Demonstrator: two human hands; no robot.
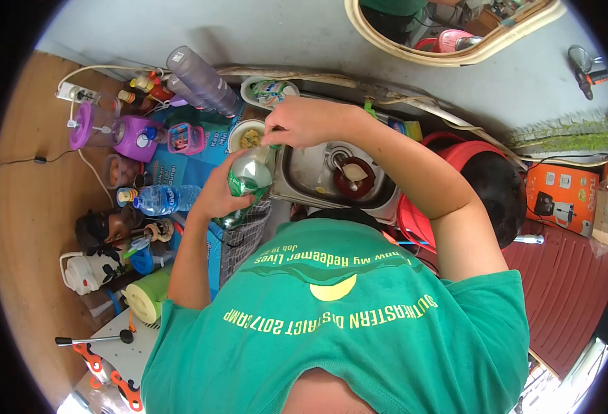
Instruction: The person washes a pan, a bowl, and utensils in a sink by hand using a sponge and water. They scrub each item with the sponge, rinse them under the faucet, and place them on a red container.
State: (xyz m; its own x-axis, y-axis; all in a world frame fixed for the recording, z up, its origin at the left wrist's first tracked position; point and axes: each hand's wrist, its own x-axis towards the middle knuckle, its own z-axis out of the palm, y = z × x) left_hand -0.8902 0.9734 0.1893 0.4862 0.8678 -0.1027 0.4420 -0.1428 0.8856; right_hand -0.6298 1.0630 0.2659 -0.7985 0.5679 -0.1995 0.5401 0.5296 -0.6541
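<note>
My left hand (215,195) is wrapped around the body of a clear plastic bottle with a green label (252,171). The bottle is held in front of my chest at the left edge of the sink. The fingers of my right hand (307,122) are closed at its top, where a bit of green shows; they hide most of the cap and neck. Just beyond the bottle stands a white bowl (247,133) with yellowish food in it. Beside it is the metal sink (304,185), holding a dark red bowl (356,181) with a pale piece inside.
A water bottle (166,199), purple blender base (135,136), pink container (185,139) and stacked cups (204,79) crowd the left counter. A white oval container (269,90) sits behind the sink. Right of it are a red basin (449,165) and an orange box (559,196).
</note>
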